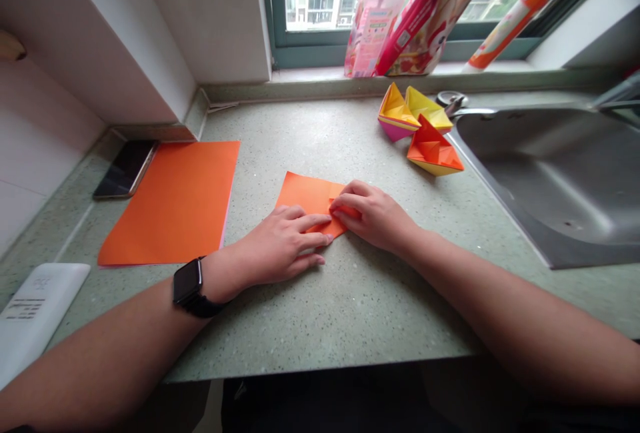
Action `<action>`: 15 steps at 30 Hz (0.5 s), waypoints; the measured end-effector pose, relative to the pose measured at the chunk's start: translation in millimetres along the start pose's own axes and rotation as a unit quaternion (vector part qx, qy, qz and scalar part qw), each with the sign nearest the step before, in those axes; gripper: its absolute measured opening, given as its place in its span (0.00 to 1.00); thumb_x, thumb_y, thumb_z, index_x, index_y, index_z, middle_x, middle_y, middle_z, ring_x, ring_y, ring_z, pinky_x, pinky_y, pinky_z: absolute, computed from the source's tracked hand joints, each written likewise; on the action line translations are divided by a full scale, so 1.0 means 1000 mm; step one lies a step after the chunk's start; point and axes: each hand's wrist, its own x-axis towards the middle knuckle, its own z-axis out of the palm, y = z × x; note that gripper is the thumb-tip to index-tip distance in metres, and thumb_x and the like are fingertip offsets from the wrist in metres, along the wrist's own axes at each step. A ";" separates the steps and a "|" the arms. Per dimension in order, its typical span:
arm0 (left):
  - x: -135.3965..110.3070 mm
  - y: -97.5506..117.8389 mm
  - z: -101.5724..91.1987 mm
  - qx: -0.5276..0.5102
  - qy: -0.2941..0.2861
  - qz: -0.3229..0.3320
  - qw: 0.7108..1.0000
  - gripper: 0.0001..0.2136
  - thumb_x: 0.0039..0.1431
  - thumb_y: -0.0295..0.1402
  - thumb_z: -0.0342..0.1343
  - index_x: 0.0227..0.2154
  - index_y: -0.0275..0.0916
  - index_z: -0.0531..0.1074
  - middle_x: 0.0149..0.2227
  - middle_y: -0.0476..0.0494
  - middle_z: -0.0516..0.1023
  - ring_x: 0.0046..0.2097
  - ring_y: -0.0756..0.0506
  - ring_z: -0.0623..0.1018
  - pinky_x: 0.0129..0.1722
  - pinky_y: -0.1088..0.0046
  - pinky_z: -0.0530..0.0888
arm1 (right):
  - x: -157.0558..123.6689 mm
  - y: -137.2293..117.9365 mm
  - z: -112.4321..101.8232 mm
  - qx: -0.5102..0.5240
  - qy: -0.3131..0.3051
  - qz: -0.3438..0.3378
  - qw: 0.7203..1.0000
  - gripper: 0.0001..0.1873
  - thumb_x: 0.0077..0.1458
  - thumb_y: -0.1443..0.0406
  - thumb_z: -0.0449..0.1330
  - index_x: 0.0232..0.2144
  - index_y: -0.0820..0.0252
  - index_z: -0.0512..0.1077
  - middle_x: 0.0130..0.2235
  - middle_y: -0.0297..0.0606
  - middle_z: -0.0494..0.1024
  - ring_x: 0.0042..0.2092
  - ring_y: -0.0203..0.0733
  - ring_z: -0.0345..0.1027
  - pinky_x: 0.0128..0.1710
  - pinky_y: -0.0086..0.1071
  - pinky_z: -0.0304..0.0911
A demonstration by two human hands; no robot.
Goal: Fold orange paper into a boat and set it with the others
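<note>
A folded orange paper point(307, 193) lies flat on the speckled green counter point(325, 313). My left hand point(283, 245), with a black watch at the wrist, rests flat on the paper's near edge, fingers stretched out to the right. My right hand point(373, 214) is curled over the paper's right corner, its fingertips pinching a small fold there. Both hands touch each other's fingertips over the paper.
A stack of orange sheets point(175, 203) lies to the left, a dark phone point(125, 169) beyond it, a white device point(35, 313) at the near left. Three folded paper boats point(423, 133) sit by the steel sink point(555, 179). Pouches and a bottle stand on the windowsill.
</note>
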 end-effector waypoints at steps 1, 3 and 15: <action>0.000 0.000 0.000 -0.002 0.002 -0.001 1.000 0.16 0.77 0.43 0.57 0.60 0.45 0.79 0.68 0.39 0.75 0.56 0.36 0.76 0.58 0.52 0.73 | 0.000 0.000 0.000 0.002 0.002 0.000 1.000 0.10 0.70 0.65 0.61 0.40 0.54 0.84 0.43 0.41 0.80 0.40 0.43 0.76 0.45 0.39 0.70; 0.001 0.000 0.000 -0.005 0.004 -0.002 1.000 0.16 0.77 0.43 0.57 0.59 0.45 0.80 0.68 0.39 0.76 0.55 0.36 0.77 0.58 0.53 0.73 | 0.000 0.000 0.000 0.005 0.002 0.000 1.000 0.09 0.69 0.66 0.62 0.40 0.54 0.84 0.43 0.41 0.81 0.41 0.43 0.76 0.45 0.39 0.70; 0.001 0.001 -0.003 -0.007 -0.014 -0.011 1.000 0.17 0.77 0.43 0.57 0.61 0.46 0.79 0.68 0.41 0.75 0.55 0.36 0.75 0.57 0.52 0.73 | 0.000 0.005 0.003 0.013 0.000 -0.010 1.000 0.09 0.69 0.66 0.62 0.42 0.55 0.85 0.44 0.43 0.82 0.41 0.44 0.77 0.45 0.39 0.71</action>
